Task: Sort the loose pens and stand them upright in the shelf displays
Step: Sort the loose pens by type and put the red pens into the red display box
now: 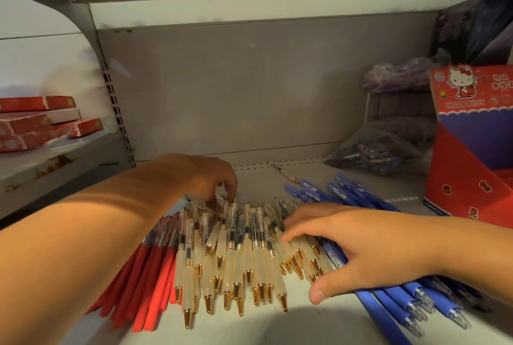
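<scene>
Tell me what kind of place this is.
Probably a stationery shop: a metal retail shelf, a red display box, and piles of identical red pens, gold-tipped pens and blue pens.

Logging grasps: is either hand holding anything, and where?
Right hand rests flat across the cream pens; left hand touches their far ends, pinch cannot be told.
</scene>
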`<move>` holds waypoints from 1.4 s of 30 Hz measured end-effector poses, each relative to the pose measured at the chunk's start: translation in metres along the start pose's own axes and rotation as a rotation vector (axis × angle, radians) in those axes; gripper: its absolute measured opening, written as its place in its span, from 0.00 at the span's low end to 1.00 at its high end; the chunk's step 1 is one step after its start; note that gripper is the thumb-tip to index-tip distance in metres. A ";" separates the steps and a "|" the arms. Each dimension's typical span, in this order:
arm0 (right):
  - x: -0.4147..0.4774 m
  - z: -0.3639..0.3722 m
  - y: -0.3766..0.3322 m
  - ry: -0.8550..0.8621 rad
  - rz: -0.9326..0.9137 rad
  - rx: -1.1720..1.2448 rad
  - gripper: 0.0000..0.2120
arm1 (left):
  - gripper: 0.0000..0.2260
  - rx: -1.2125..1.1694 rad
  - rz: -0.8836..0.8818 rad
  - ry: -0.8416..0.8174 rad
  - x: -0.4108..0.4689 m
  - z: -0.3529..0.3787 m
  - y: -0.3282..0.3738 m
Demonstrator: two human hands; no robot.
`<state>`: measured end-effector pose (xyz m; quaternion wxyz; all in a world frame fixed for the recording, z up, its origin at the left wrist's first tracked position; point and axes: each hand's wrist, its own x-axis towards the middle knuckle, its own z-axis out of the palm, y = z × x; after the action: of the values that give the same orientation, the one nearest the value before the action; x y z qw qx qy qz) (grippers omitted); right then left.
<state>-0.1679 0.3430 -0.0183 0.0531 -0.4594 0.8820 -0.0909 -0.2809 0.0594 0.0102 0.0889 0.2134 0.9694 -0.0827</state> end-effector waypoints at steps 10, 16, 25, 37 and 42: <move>0.001 -0.002 0.000 0.007 0.009 0.013 0.33 | 0.13 0.314 0.205 0.131 0.009 0.007 0.001; 0.001 -0.002 -0.001 0.005 0.007 0.014 0.32 | 0.19 0.800 0.402 0.249 0.010 0.007 0.010; 0.001 -0.002 0.000 0.012 0.005 0.021 0.32 | 0.17 0.710 0.231 0.317 0.013 0.004 0.007; 0.002 -0.003 -0.001 0.007 0.002 0.023 0.32 | 0.11 0.412 0.000 0.574 -0.028 -0.048 -0.018; 0.000 -0.005 -0.004 0.011 0.051 0.107 0.31 | 0.10 0.227 0.234 0.585 -0.054 -0.043 0.018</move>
<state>-0.1659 0.3410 -0.0125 0.0747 -0.4327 0.8876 -0.1391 -0.2310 0.0630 0.0606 -0.2083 0.3464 0.9074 -0.1147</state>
